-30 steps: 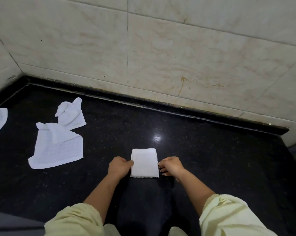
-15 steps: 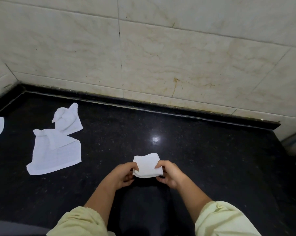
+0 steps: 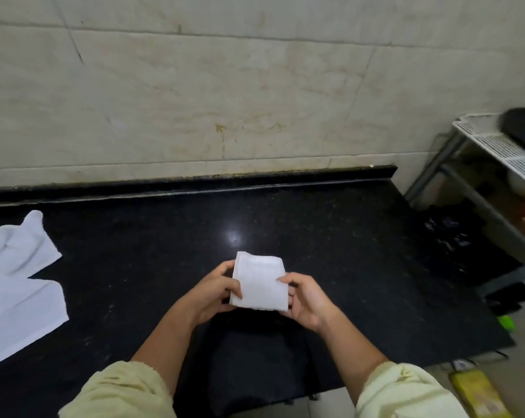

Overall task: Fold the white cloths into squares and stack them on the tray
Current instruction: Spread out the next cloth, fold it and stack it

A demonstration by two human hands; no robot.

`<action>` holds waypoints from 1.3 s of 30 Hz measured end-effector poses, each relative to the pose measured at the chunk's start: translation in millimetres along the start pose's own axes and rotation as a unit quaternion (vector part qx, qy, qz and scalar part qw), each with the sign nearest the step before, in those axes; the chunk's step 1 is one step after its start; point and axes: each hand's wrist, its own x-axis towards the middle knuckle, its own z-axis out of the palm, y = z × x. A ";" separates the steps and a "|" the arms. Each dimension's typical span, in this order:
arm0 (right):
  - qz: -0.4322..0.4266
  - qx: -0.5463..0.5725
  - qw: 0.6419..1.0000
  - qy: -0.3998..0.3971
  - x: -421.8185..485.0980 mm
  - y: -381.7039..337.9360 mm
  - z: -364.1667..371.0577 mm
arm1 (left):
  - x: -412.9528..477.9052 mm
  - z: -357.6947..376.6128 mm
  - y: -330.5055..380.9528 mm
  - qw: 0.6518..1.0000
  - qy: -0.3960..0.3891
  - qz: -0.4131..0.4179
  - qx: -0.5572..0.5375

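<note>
A small folded white cloth (image 3: 259, 282) is held up above the black counter (image 3: 330, 251), in the middle of the view. My left hand (image 3: 213, 292) grips its left edge, thumb on top and fingers curled beneath. My right hand (image 3: 308, 298) grips the right edge in the same way. Two loose white cloths lie at the left: a crumpled one (image 3: 21, 242) near the wall and a flatter one (image 3: 17, 315) in front of it. A white slatted tray (image 3: 493, 143) sits on a rack at the far right, partly covered by a dark object.
A tiled wall (image 3: 225, 101) backs the counter. The counter ends at the right, where a metal rack (image 3: 454, 173) stands beside it. A yellow object (image 3: 478, 393) and a small green object (image 3: 507, 322) lie low at the right, off the counter.
Both hands lifted the folded cloth off the counter and now hold it in the air. The view swung right, bringing the rack and tray into sight.
</note>
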 end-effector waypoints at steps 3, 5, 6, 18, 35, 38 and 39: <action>-0.042 -0.010 0.999 0.016 -20.8 -18.3 -37.7 | 2.3 39.7 8.1 0.999 -0.031 0.006 0.040; -0.071 -0.019 0.997 0.021 -43.0 -36.1 -77.4 | 5.3 83.5 13.1 0.997 -0.047 0.018 0.061; -0.073 -0.026 0.997 0.027 -46.3 -41.3 -84.0 | 6.1 89.5 15.2 0.996 -0.050 0.022 0.069; -0.178 -0.086 0.978 0.062 -157.3 -148.0 -263.4 | 29.0 313.9 39.3 0.988 -0.105 0.106 0.046; -0.336 -0.048 0.939 0.055 -242.8 -344.7 -395.0 | 67.1 525.9 196.5 0.956 -0.182 0.217 0.080; -0.345 -0.052 0.934 0.074 -240.8 -375.7 -418.7 | 88.6 558.1 220.1 0.952 -0.185 0.226 0.095; -0.345 -0.053 0.934 0.078 -240.3 -383.2 -423.8 | 93.9 566.3 225.1 0.952 -0.183 0.225 0.098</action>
